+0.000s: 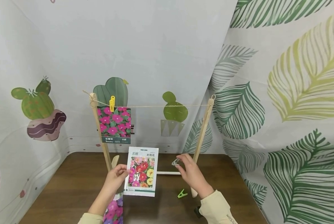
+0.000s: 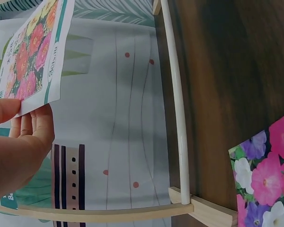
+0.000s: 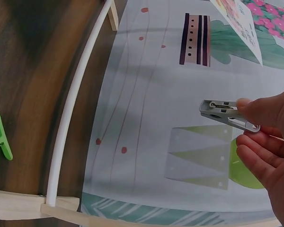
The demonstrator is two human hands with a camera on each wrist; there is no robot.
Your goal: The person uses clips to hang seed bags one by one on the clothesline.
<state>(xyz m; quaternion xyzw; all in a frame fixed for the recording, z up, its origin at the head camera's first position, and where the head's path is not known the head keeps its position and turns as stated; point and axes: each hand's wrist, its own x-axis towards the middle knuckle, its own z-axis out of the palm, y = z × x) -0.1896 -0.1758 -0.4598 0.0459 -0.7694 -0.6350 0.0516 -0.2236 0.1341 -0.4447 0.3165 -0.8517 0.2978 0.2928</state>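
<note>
Between thumb and fingers, my left hand [image 1: 117, 177] pinches the left edge of a white seed packet [image 1: 141, 171] printed with red, pink and yellow flowers. The packet is held upright above the table, below the string. My right hand [image 1: 193, 174] pinches a grey clothespin [image 3: 227, 113] by its handle end, off to the right of the packet and apart from it. On the string [image 1: 161, 106], a yellow clothespin [image 1: 112, 103] holds a packet with magenta flowers [image 1: 115, 124] near the left post.
A wooden frame's right post [image 1: 202, 133] and left post [image 1: 101, 137] carry the string; a white rod [image 1: 169, 173] joins them low down. A green clothespin [image 1: 182, 193] lies on the brown table [image 1: 71, 186]. Another flower packet [image 1: 114, 211] lies at the front left, partly hidden.
</note>
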